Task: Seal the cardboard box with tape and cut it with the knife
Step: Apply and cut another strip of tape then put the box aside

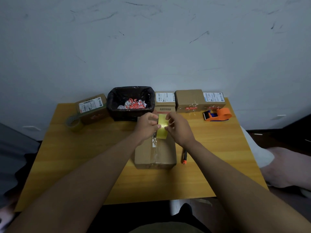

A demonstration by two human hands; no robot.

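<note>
Your two hands are up over the cardboard box [155,151], and they hold a roll of yellow tape [162,126] between them. Your left hand [147,126] pinches the left side of the roll, with the thumb on its shiny face. Your right hand [179,127] pinches the right side, fingers closed on the roll's edge. The tape looks smooth and glossy, and light shines off it.

The box sits in the middle of the wooden table [84,157], just under your hands. It is brown, plain and square-edged. A strip of clear tape runs down the seam on its top, and it looks a bit wrinkled. There are torn white scraps stuck near the far end of the seam.

The knife [184,156] lies flat on the table just to the right of the box. It is thin and dark with an orange end close to you.

At the back stands a bin [131,103] lined with a crinkly black bag. Inside it is crumpled red and white paper. Left of the bin there is a small box with a white label [92,107], and a brownish tape roll [74,123] lies next to it. More brown boxes [190,100] with labels stand in a row at the back right. An orange and blue tape dispenser [217,114] sits in front of them.
</note>
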